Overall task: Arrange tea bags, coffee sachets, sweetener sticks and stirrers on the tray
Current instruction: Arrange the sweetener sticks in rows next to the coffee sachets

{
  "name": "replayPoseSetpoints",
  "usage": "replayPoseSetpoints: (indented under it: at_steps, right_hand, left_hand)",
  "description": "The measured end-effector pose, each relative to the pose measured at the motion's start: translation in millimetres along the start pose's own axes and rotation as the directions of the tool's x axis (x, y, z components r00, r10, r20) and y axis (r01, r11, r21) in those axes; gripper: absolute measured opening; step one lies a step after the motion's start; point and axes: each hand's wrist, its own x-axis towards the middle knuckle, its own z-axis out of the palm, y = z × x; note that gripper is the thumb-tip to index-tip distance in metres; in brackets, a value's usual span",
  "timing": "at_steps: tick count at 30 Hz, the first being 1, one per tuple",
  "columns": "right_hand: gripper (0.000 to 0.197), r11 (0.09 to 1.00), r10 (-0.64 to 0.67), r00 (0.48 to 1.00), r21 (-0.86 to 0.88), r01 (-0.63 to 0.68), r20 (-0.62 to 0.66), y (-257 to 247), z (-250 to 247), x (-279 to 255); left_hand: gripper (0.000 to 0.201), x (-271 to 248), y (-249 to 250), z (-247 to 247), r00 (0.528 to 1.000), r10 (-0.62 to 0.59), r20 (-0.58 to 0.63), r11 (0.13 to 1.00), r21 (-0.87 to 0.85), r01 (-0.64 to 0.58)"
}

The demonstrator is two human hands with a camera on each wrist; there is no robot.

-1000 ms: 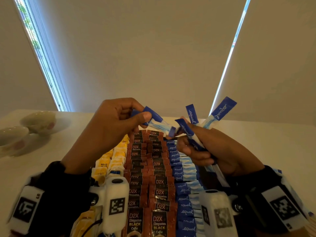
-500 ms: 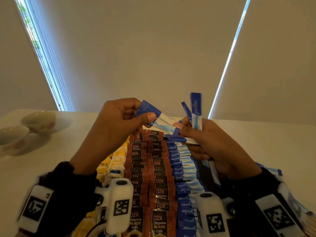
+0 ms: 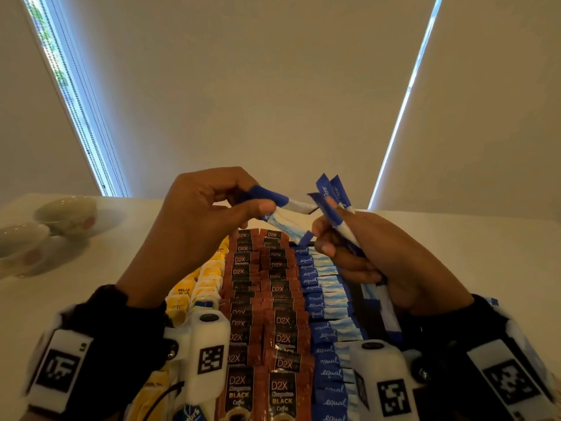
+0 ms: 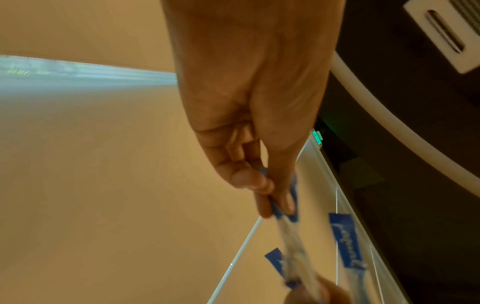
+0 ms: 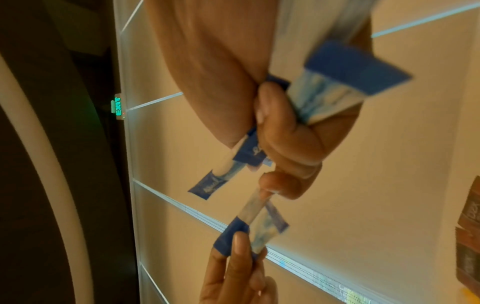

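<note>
Above the tray, my left hand (image 3: pixel 243 205) pinches the blue end of two sweetener sticks (image 3: pixel 282 218) between thumb and fingers; the same sticks (image 4: pixel 293 238) show blurred in the left wrist view. My right hand (image 3: pixel 343 235) grips a bundle of several blue-and-white sweetener sticks (image 3: pixel 332 192), and its fingertips touch the other end of the left hand's sticks (image 5: pixel 253 214). Below lie rows on the dark tray (image 3: pixel 356 294): yellow tea bags (image 3: pixel 209 275), brown coffee sachets (image 3: pixel 279 320) and blue sweetener sticks (image 3: pixel 326 302).
Two pale cups on saucers (image 3: pixel 65 212) stand at the far left of the white table (image 3: pixel 485 262). Window blinds fill the background. More sweetener sticks (image 3: pixel 493 302) peek out behind my right wrist.
My right hand has turned its bundle more upright and closed in on the left hand's sticks. The left hand has stayed at the same spot, holding its sticks.
</note>
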Motion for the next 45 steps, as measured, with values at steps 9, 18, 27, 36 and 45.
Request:
replayPoseSetpoints:
  at_steps: [9, 18, 27, 36, 45]
  right_hand:
    - [0.033, 0.983, 0.058, 0.991, 0.164, -0.079, 0.124, 4.4, 1.1, 4.7]
    - [0.029, 0.945, -0.276, 0.878, 0.056, 0.323, -0.392, 11.2, 17.7, 1.4]
    - [0.039, 0.934, -0.327, 0.877, 0.022, 0.357, -0.353, 11.2, 20.7, -1.0]
    - [0.029, 0.959, -0.260, 0.937, 0.052, 0.279, -0.234, 8.1, 20.2, -5.0]
    - [0.018, 0.906, -0.423, 0.853, -0.139, 0.400, -0.305, 12.8, 26.6, -0.9]
  left_hand:
    - [0.019, -4.7, 6.7, 2.3, 0.989, 0.074, 0.132, 0.997, -0.019, -0.072]
    - [0.025, -3.5, 6.7, 14.1, 0.972, -0.235, -0.017, 0.918, -0.333, 0.217]
    - [0.016, -1.6, 2.1, 16.2, 0.967, -0.212, -0.139, 0.939, -0.304, 0.162]
    - [0.011, 0.2, -4.2, 8.7, 0.963, -0.125, -0.238, 0.974, -0.213, 0.074]
    - [0.012, 1.4, -6.1, 8.2, 0.975, -0.114, -0.191, 0.982, -0.168, 0.082]
